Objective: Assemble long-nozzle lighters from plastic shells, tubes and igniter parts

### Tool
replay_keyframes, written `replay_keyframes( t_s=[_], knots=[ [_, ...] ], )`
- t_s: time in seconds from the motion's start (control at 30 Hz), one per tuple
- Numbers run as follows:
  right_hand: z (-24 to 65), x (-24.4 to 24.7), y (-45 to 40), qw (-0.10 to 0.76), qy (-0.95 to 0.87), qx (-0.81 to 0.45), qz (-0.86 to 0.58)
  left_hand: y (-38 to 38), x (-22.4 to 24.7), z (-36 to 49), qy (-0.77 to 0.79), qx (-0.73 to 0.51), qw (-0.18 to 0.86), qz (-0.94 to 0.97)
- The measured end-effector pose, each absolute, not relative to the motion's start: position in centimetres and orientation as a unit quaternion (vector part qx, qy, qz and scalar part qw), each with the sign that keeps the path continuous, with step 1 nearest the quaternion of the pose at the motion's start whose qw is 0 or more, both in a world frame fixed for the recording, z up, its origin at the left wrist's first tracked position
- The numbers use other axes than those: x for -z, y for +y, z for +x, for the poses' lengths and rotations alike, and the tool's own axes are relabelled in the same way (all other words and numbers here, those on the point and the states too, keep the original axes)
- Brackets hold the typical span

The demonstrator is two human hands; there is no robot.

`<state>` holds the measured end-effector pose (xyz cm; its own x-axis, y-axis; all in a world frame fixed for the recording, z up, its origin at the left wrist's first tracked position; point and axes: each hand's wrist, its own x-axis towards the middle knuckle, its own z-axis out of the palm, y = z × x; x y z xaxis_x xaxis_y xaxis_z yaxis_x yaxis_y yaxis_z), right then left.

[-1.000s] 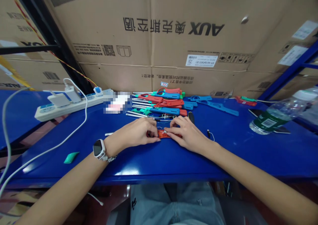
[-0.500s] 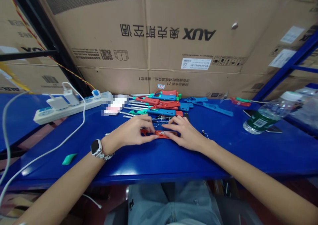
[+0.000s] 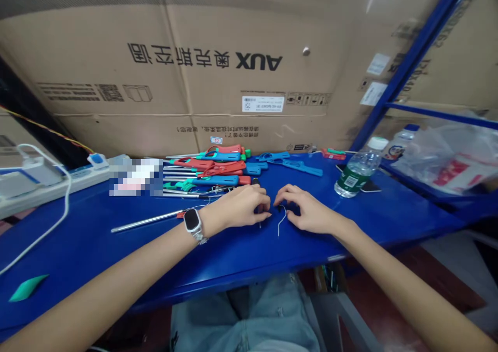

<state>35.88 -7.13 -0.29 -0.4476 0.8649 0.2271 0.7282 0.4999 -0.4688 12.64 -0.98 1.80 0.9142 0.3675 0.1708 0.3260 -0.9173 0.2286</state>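
Note:
My right hand [image 3: 309,211] has its fingers curled and pinched around a small dark part with a thin white wire [image 3: 282,220] hanging from it. Close by on the left, my left hand [image 3: 245,207] is closed, thumb toward the fingertips; a thin bit shows below it, too small to name. Under my left wrist lies a red long-nosed lighter, its metal tube [image 3: 146,221] pointing left and its body mostly hidden. Behind the hands is a pile of red and blue long-nosed lighters [image 3: 223,181], with wires and small parts at its near side.
Blue handle pieces [image 3: 295,164] lie beyond my right hand. A water bottle [image 3: 356,170] stands near a phone [image 3: 369,186] on the right. At left are a power strip [image 3: 87,178] with white cables and a green piece [image 3: 29,288]. A large cardboard box [image 3: 218,98] backs the table.
The view has turned right. Both hands have left the red lighter's body and shifted right along the table. The small wired part that lay on the table is now at my right fingers.

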Motion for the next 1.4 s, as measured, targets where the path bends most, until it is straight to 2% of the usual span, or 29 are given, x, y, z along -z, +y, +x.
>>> replay_keyframes(
  t_s=[0.3, 0.6, 0.87, 1.0, 1.17, 1.3, 1.4],
  knots=[
    [37.0, 1.7, -6.2, 0.218, -0.818, -0.153, -0.51, -1.5, -1.5, 14.3, 0.223, -0.078, 0.096, 0.967],
    [37.4, 2.2, -6.2, 0.276, -0.81, -0.178, -0.487, -1.1, -1.3, 14.5, 0.209, -0.064, 0.08, 0.972],
    [36.4, 1.3, -6.9, 0.351, -0.758, -0.183, -0.519, -0.1, -1.8, 13.6, 0.176, -0.138, 0.035, 0.974],
    [35.2, 0.8, -7.0, 0.346, -0.749, -0.254, -0.504, 0.0, -2.8, 12.4, 0.18, -0.155, 0.004, 0.971],
    [32.4, 0.1, -6.1, 0.385, -0.697, -0.413, -0.442, -0.1, -4.0, 9.3, 0.186, -0.195, -0.044, 0.962],
    [29.3, -0.6, -4.6, 0.365, -0.655, -0.53, -0.395, -0.2, -4.4, 6.0, 0.185, -0.215, -0.078, 0.956],
    [27.5, -0.5, -3.3, 0.343, -0.645, -0.57, -0.375, -0.1, -4.2, 3.7, 0.205, -0.205, -0.062, 0.955]
  ],
)
